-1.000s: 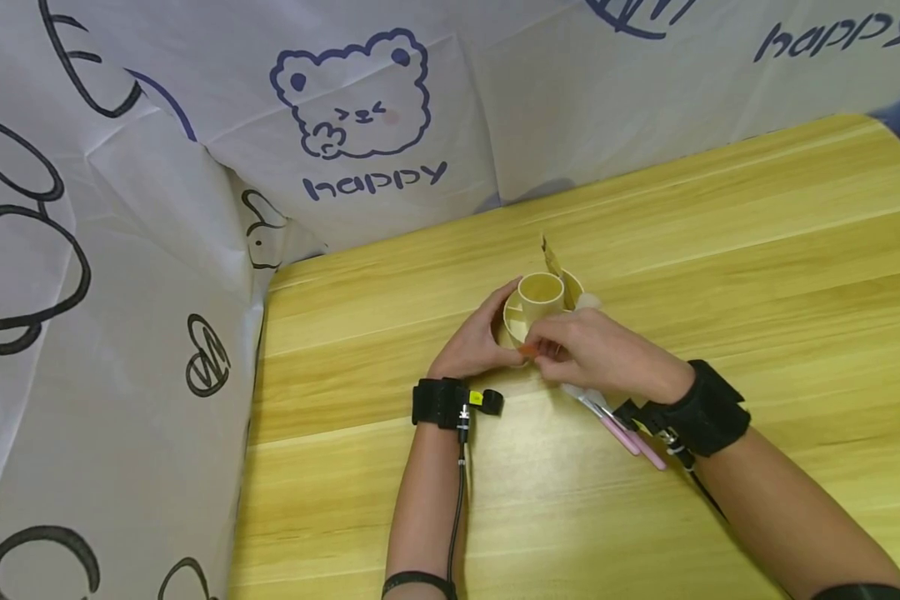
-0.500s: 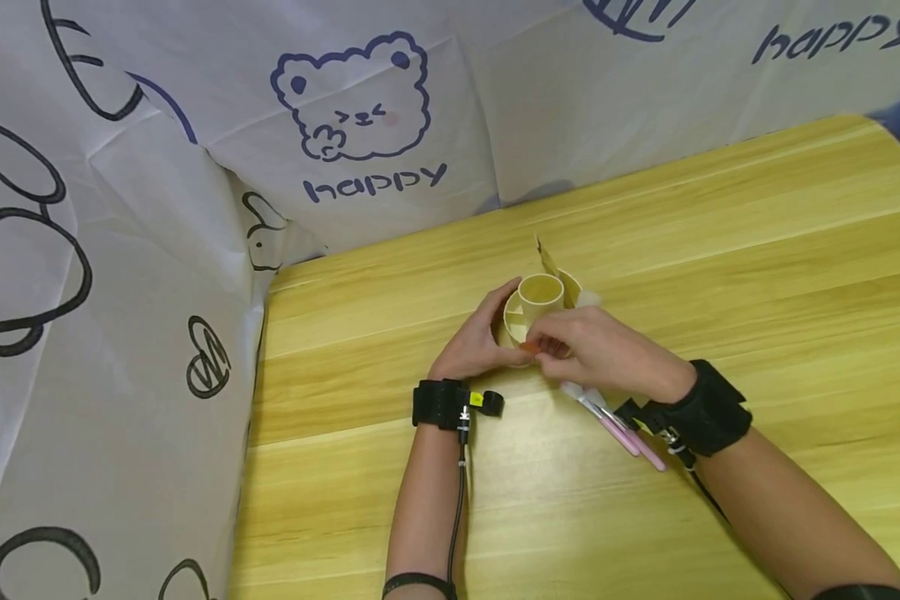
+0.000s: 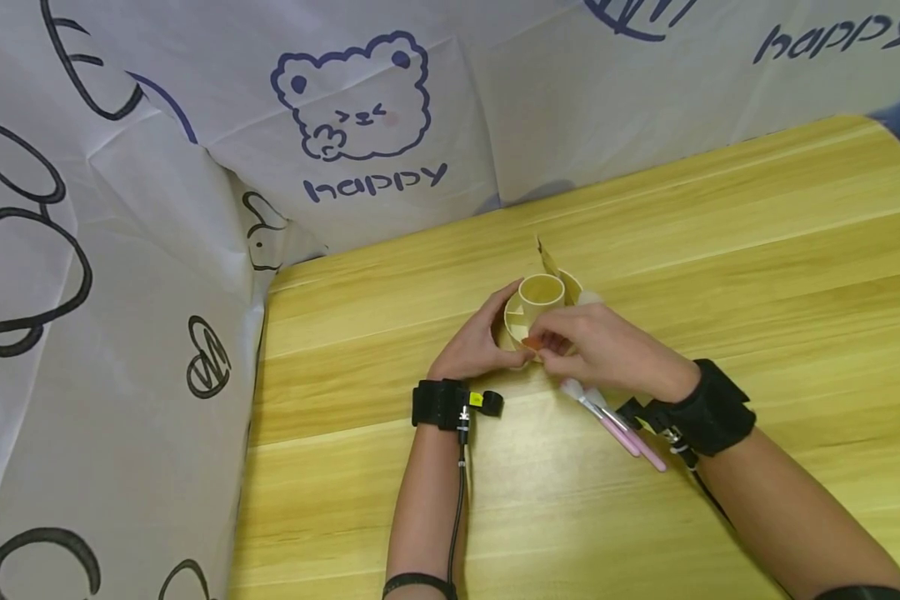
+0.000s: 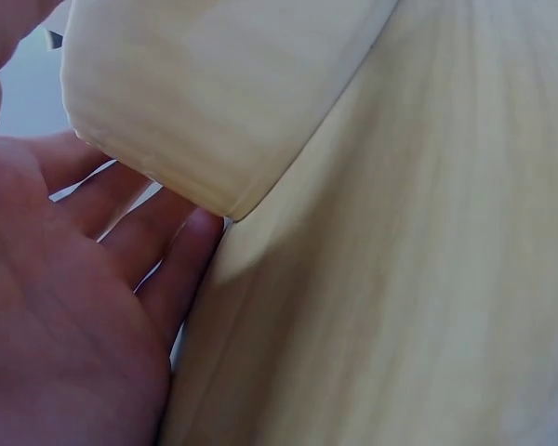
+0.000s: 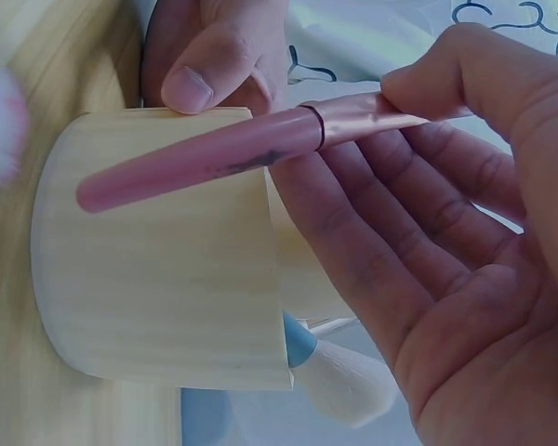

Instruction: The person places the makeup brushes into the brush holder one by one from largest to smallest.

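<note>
A cream round brush holder [image 3: 512, 323] with a taller middle cup [image 3: 542, 304] stands on the table. My left hand [image 3: 474, 343] grips its left side, the thumb at the near rim and the fingers around the wall. In the left wrist view its fingertips [image 4: 200, 228] touch the holder's outer wall [image 4: 205, 102]. My right hand [image 3: 588, 346] is over the near side of the holder. It pinches a makeup brush [image 5: 200, 163] with a pink handle by its coppery ferrule; the bristle end is hidden by the hand. A blue-and-white-bristled brush [image 5: 349, 383] leans in the holder.
Two pink-handled brushes [image 3: 618, 429] lie on the table just below the right hand. A flat gold-coloured piece [image 3: 547, 257] sticks up from the back of the holder. A printed white cloth [image 3: 360, 108] hangs behind the wooden table [image 3: 720, 250].
My right hand has shifted slightly up and right, with the pinched brush moving along over the holder's rim. The left hand stays on the holder.
</note>
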The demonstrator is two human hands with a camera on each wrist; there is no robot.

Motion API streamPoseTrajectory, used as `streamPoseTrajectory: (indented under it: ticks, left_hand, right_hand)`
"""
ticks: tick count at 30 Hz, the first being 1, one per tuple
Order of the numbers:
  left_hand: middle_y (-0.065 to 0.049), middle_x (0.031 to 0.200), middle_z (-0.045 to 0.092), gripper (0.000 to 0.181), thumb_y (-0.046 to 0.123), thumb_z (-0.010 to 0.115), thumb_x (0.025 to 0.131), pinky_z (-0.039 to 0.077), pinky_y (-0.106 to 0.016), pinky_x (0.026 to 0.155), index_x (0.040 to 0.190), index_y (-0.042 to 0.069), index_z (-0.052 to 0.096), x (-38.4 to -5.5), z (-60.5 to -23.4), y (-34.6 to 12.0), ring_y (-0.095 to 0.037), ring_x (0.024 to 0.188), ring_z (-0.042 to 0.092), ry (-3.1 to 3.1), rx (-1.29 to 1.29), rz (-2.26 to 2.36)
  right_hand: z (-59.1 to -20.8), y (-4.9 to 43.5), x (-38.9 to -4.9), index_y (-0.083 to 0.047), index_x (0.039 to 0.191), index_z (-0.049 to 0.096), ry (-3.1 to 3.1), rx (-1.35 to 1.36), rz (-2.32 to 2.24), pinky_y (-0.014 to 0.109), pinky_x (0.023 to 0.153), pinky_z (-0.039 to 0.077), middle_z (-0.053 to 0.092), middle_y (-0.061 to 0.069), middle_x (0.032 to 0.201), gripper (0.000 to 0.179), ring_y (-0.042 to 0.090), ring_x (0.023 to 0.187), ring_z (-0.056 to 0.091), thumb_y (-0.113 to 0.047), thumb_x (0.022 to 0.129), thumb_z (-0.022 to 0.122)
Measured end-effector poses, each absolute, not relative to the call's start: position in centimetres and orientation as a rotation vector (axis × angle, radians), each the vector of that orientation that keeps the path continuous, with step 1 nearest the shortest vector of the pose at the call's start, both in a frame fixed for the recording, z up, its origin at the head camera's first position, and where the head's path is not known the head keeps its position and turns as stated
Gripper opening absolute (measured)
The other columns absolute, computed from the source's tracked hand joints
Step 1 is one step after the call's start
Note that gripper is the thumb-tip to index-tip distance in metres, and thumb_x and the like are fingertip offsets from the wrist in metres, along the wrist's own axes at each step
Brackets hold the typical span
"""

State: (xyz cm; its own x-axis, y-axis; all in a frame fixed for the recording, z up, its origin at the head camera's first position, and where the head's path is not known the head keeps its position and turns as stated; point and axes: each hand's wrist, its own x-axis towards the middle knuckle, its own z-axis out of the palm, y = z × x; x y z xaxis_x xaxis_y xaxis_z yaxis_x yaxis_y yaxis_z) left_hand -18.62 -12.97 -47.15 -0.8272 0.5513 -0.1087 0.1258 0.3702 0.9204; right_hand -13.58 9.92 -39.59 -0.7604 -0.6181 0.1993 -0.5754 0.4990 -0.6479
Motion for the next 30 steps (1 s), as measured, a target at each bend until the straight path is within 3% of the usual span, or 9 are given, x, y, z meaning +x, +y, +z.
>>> streamPoseTrajectory:
  ticks: [10, 30]
  left_hand:
    - [0.003, 0.158, 0.047, 0.102, 0.021, 0.09, 0.076, 0.042, -0.039, 0.119, 0.158, 0.043, 0.034, -18.58, -47.16, -12.91, -0.014, 0.14, 0.049, 2.265, 0.594, 1.447]
    - [0.003, 0.157, 0.047, 0.099, 0.026, 0.095, 0.074, 0.045, -0.043, 0.117, 0.156, 0.034, 0.038, -18.49, -47.06, -12.58, -0.018, 0.139, 0.053, 2.312, 0.531, 1.43]
  right_hand:
    - [-39.81, 10.01, -13.78, -0.006, 0.105, 0.074, 2.727, -1.117, -1.203, 0.025, 0.074, 0.061, 0.076, 0.002, 0.095, 0.014, 0.008, 0.085, 0.07, -0.004, 0.091, 0.069]
    - [-39.55, 10.45, -13.79, -0.006, 0.109, 0.072, 2.803, -1.116, -1.227, 0.028, 0.072, 0.062, 0.075, 0.005, 0.097, 0.017, 0.011, 0.084, 0.071, -0.007, 0.092, 0.073]
